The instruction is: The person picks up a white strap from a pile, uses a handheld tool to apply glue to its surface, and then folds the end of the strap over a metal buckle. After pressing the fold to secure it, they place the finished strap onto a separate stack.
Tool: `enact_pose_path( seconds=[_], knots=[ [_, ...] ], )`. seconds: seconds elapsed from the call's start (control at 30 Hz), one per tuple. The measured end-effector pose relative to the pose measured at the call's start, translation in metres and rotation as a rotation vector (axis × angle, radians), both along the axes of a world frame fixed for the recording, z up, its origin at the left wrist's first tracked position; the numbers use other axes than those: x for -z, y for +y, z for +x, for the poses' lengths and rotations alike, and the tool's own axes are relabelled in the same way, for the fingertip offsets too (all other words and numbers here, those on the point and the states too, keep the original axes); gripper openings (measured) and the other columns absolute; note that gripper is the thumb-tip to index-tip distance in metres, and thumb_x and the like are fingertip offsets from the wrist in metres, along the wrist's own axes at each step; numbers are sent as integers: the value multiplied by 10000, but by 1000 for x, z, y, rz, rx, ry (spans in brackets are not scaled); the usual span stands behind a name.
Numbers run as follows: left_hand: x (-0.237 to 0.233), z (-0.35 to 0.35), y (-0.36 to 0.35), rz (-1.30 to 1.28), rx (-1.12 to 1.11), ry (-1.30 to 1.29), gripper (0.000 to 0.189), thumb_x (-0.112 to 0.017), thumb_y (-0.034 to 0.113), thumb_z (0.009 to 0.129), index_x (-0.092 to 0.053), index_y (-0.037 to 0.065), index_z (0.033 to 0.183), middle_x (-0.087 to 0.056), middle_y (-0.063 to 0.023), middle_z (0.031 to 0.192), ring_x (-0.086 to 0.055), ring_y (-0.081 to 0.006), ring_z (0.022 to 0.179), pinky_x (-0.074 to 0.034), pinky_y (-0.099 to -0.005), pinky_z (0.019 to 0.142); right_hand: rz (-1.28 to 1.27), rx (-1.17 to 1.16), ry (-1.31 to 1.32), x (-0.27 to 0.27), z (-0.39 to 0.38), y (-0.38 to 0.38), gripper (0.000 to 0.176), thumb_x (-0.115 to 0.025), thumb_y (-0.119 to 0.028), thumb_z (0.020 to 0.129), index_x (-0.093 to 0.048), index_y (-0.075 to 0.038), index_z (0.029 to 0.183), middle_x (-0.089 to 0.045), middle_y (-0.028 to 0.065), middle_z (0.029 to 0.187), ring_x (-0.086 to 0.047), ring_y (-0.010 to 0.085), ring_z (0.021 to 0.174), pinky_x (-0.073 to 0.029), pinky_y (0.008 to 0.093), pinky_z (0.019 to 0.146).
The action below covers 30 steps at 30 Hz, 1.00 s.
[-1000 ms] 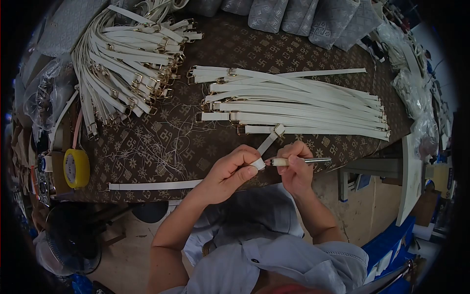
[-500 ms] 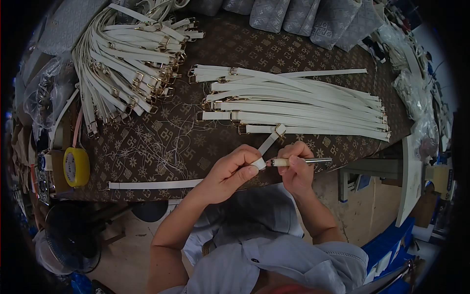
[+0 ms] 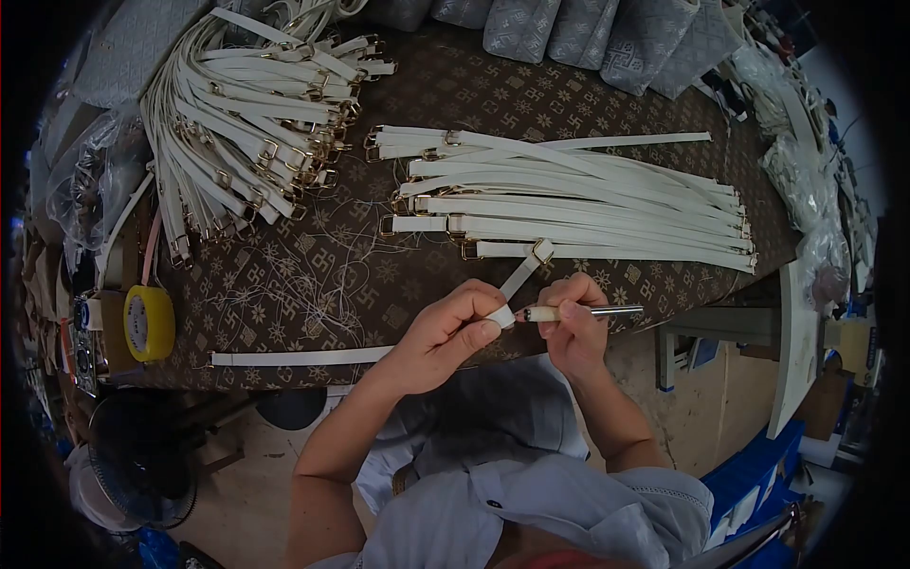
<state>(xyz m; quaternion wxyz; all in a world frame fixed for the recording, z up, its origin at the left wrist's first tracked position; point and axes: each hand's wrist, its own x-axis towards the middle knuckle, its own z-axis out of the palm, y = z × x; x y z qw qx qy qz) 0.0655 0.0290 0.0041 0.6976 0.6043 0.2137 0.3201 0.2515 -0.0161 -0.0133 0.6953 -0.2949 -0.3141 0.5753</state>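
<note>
My left hand [image 3: 445,332] pinches a white strap [image 3: 518,280], bent over its fingers between thumb and forefinger. The strap's gold buckle [image 3: 542,251] points up and to the right. Its long tail [image 3: 299,358] appears to run leftward along the table's front edge, partly hidden by my left hand. In my right hand [image 3: 578,327] is a slim pen-like tool [image 3: 618,310] with a silver barrel and a cream section towards its tip. Its dark tip is right at the strap's bend, beside my left thumb.
A row of white buckled straps [image 3: 588,204] lies just beyond my hands. Another heap of straps [image 3: 246,123] fills the back left. Loose thread ends [image 3: 294,284] litter the patterned cloth [image 3: 493,95]. Yellow tape [image 3: 149,323] stands at left, near a fan [image 3: 137,465].
The tool's tip has shifted very slightly at the strap's bend. Both hands otherwise keep their places, and the laid-out straps have not moved.
</note>
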Motion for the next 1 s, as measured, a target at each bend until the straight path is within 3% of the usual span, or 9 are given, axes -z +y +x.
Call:
enact_pose_path(
  seconds=[0.07,0.13,0.27,0.33,1.0],
  knots=[
    [-1,0,0,4,-2,3,128,-501,144,923,-545,34,969,-464,-16,1001,-399,-38,678,-352,-181,588,-1,0,1,0,0,0,154,-622,-131,806,-525,-14,780,-540,85,696,-490,121,531,-420,234,492],
    [-1,-1,0,-2,15,7,150,-502,165,938,-528,24,983,-472,-48,994,-444,-94,794,-385,-219,722,-1,1,1,1,0,0,154,-621,-131,807,-525,-14,780,-542,86,699,-491,120,531,-421,233,492],
    [-1,-1,0,2,8,11,148,-504,160,937,-529,23,986,-473,-49,995,-444,-95,797,-384,-219,725,-1,5,4,1,1,0,155,-620,-132,809,-525,-14,780,-542,86,700,-492,121,530,-421,230,489],
    [1,0,-1,11,-9,-4,115,-494,121,924,-545,32,976,-464,-16,1004,-402,-34,683,-350,-175,580,4,2,3,1,1,0,154,-620,-132,809,-525,-14,780,-542,85,701,-492,121,530,-423,230,489],
    [0,0,0,15,-2,-2,136,-499,152,925,-546,33,973,-462,-18,1011,-400,-38,680,-351,-179,586,1,0,-17,-1,0,0,158,-624,-137,810,-521,-22,772,-523,70,657,-489,121,525,-420,236,488]
  ],
)
